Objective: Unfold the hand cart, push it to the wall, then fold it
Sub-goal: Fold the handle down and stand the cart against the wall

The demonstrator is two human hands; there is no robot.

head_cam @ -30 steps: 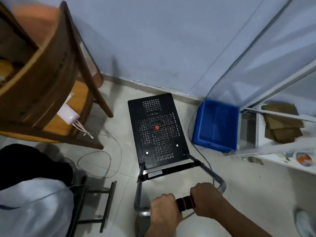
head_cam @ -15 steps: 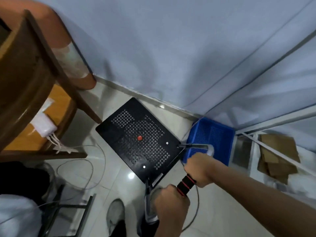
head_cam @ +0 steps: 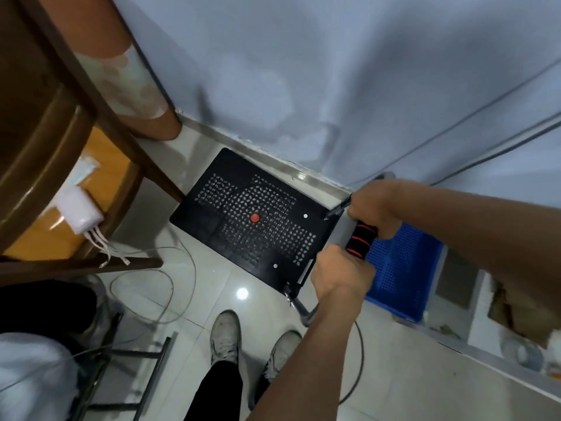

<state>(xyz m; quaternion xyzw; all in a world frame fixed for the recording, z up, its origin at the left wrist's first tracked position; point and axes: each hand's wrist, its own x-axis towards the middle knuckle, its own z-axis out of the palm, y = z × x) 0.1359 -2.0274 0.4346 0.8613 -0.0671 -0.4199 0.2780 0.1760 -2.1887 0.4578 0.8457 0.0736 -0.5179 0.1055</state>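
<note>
The hand cart stands unfolded on the tiled floor, its black perforated platform (head_cam: 252, 220) lying flat with its long far edge close along the base of the grey wall (head_cam: 303, 71). A red dot marks the platform's middle. The metal handle frame rises at the platform's right end, with a black and red foam grip (head_cam: 359, 238). My left hand (head_cam: 341, 273) is closed on the near part of that handle bar. My right hand (head_cam: 375, 208) is closed on the far part, by the wall.
A blue plastic crate (head_cam: 403, 265) sits on the floor right behind the handle. A wooden chair (head_cam: 60, 123) with a white adapter and cables stands at the left. Loose cables cross the floor. My two shoes (head_cam: 226, 337) are just behind the cart. White shelving fills the right edge.
The cart has rolled forward and swung round, so the platform now lies alongside the wall. Both hands stayed on the handle and moved right. My feet have come into view.
</note>
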